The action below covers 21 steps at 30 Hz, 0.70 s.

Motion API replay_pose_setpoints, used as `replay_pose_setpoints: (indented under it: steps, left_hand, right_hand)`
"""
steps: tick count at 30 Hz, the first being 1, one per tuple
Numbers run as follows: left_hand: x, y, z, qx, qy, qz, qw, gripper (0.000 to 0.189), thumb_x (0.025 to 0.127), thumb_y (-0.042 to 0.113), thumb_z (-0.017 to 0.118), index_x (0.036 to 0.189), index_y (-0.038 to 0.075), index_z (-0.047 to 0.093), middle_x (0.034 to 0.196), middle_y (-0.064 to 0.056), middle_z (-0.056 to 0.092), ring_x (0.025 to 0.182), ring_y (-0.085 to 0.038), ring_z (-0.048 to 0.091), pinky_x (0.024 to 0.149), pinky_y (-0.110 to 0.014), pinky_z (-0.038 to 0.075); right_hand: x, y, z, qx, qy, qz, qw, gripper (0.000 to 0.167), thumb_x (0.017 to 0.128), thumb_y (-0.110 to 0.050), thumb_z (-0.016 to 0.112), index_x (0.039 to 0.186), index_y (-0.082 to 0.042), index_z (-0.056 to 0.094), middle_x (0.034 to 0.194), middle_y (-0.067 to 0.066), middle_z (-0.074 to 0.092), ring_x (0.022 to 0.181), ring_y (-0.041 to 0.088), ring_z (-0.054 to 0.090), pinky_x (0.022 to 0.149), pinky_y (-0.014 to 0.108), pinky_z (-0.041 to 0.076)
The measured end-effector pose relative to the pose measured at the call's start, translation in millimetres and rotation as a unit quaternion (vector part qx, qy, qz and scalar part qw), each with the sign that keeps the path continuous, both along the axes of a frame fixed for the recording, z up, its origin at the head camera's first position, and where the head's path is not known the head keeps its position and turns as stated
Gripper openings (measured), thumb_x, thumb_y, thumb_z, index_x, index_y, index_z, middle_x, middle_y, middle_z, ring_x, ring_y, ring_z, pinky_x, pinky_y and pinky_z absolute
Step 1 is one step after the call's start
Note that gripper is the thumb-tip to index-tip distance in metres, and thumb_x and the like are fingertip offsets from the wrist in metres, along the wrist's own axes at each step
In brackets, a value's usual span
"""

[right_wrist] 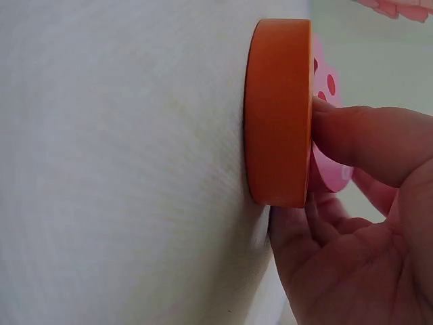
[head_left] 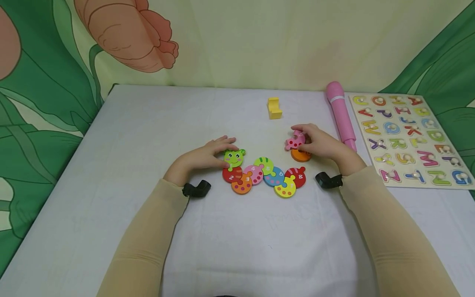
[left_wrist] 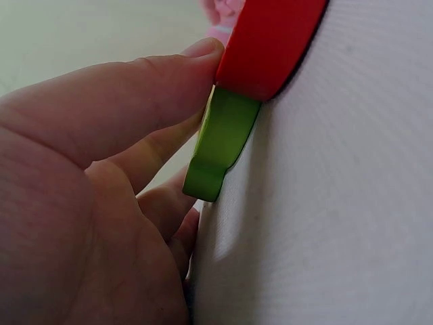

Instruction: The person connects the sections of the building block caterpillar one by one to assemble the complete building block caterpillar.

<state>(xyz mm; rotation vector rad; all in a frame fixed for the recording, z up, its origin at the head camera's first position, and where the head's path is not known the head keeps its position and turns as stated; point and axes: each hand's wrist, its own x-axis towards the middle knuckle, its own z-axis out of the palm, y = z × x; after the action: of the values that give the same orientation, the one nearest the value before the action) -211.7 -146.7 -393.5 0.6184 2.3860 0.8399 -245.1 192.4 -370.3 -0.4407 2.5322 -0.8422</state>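
Note:
My left hand has its thumb and fingers around a green smiling caterpillar-head puzzle piece. In the left wrist view the thumb tip lies where the green piece meets a red piece. The head joins a curving row of several round numbered pieces, among them a blue one, ending in a red piece. My right hand pinches a pink spotted puzzle piece between thumb and fingers. An orange round piece lies on the table under it, partly covered by the hand.
A yellow block stands farther back. Beyond the right hand lie a pink microphone-shaped toy and a board of knobbed letters. White cloth covers the table; a patterned curtain hangs behind.

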Motion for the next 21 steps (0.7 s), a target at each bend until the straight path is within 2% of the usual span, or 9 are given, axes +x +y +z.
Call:
replay_pose_setpoints:
  steps: [3,9,12,16,21]
  left_hand:
    - [-0.3,0.3,0.4,0.0,0.0,0.001,1.0,0.052,0.083,0.026,0.059,0.132,0.025,0.044,0.152,0.008,0.015,0.142,-0.015,-0.001,0.114,-0.047,0.001]
    - [-0.4,0.7,0.2,-0.001,-0.001,0.003,1.0,0.052,0.083,0.026,0.06,0.132,0.025,0.045,0.152,0.008,0.016,0.142,-0.015,0.0,0.114,-0.048,0.002]
    - [-0.6,1.0,0.0,0.0,-0.002,0.003,1.0,0.052,0.083,0.026,0.06,0.132,0.025,0.045,0.152,0.008,0.016,0.142,-0.015,0.0,0.113,-0.05,0.003]
    - [-0.5,1.3,0.3,-0.001,-0.003,0.003,1.0,0.052,0.082,0.026,0.06,0.132,0.025,0.044,0.153,0.007,0.015,0.142,-0.016,-0.001,0.113,-0.051,0.003]
    - [-0.3,1.3,0.7,-0.003,-0.005,0.008,0.9999,0.053,0.082,0.026,0.06,0.132,0.026,0.044,0.152,0.008,0.015,0.142,-0.015,-0.001,0.113,-0.05,0.003]
  right_hand:
    - [0.3,0,0.7,-0.008,-0.016,-0.019,0.9997,0.052,0.088,-0.012,0.054,0.137,-0.012,0.035,0.124,0.018,0.04,0.108,0.03,0.038,0.092,0.045,0.043]
    - [1.3,5,2.1,-0.048,-0.033,-0.065,0.9961,0.055,0.091,-0.022,0.052,0.14,-0.016,0.028,0.131,0.015,0.043,0.114,0.028,0.044,0.097,0.045,0.042]
    - [6.1,7,5.7,-0.064,-0.029,-0.085,0.9939,0.054,0.091,-0.028,0.052,0.138,-0.011,0.03,0.128,0.015,0.048,0.109,0.024,0.049,0.093,0.03,0.046]
    - [18.3,13,13.0,-0.097,-0.007,-0.094,0.9908,0.043,0.091,-0.027,0.052,0.127,-0.005,0.04,0.118,0.011,0.053,0.1,0.017,0.05,0.078,0.011,0.045]
    - [35.2,24,19.2,-0.13,0.006,-0.082,0.9882,0.037,0.091,-0.024,0.053,0.123,-0.008,0.047,0.111,0.003,0.053,0.093,0.007,0.051,0.075,0.012,0.047]
